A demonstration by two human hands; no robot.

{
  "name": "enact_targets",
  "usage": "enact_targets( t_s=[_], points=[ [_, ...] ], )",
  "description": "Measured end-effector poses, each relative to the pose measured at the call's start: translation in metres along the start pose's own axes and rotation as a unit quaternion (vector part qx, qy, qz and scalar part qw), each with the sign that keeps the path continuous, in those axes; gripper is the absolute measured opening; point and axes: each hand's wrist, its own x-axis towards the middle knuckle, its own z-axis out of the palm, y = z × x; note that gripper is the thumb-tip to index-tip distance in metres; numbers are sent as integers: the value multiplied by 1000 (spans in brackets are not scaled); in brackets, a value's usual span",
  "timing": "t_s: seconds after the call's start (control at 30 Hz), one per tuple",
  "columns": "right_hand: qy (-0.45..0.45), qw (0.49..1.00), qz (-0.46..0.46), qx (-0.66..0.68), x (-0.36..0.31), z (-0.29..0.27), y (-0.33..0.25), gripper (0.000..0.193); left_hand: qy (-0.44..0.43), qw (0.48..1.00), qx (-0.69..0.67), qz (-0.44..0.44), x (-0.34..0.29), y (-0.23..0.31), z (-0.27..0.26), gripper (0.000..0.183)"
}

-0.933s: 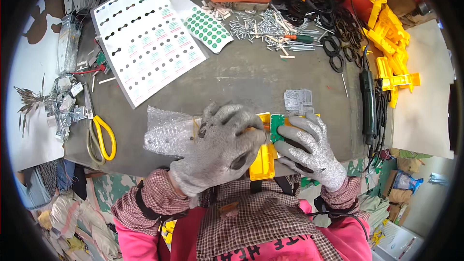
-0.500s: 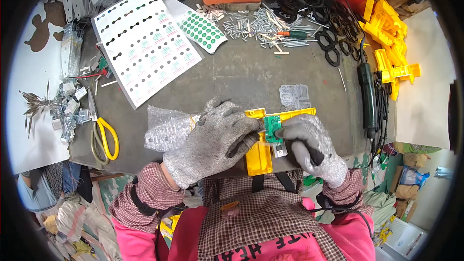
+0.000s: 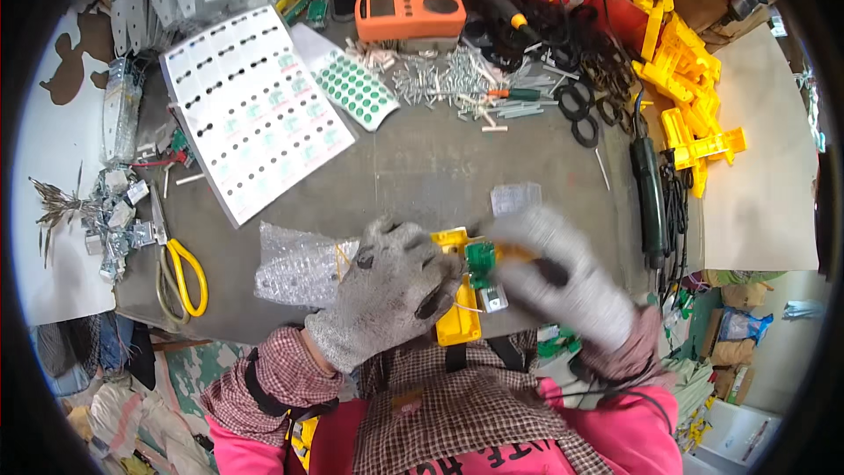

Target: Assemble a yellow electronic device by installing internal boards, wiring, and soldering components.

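Note:
A yellow plastic casing [image 3: 458, 324] lies at the near edge of the table, with a small green circuit board [image 3: 481, 264] set over it. A small metal-and-white part [image 3: 494, 298] sits just below the board. My gloved left hand [image 3: 384, 288] is closed on the casing's left side, its fingertips beside the board; part of the casing is hidden under it. Over the casing's right arm is my gloved right hand [image 3: 565, 271], smeared by motion, so its grip does not show. Bubble wrap [image 3: 299, 266] lies beside my left hand.
A clear plastic sheet piece [image 3: 516, 198] lies beyond my right hand. Yellow-handled scissors [image 3: 186, 277] and a sticker sheet [image 3: 255, 114] are to the left. Screws [image 3: 444, 76] and an orange meter [image 3: 410, 16] are at the back; a dark corded tool [image 3: 649, 202] and yellow parts [image 3: 690, 62] are right.
My right hand has moved slightly right and off the circuit board, and is now blurred. The view has shifted a little; my left hand keeps its hold on the casing.

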Motion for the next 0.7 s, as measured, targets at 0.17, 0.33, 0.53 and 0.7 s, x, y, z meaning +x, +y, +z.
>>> enact_targets(
  t_s=[0.17,0.33,0.53,0.7],
  points=[
    [113,988,105,22,101,-47,106,43,27,999,-4,22,1,1,0,19],
    [167,983,-67,-40,206,-59,164,48,5,999,4,39,12,2,0,24],
    [208,971,-102,-55,175,-67,37,20,-5,999,50,11,-9,-6,-3,22],
    [360,891,129,246,37,-80,17,37,-10,998,53,30,-1,0,0,27]
  ],
)
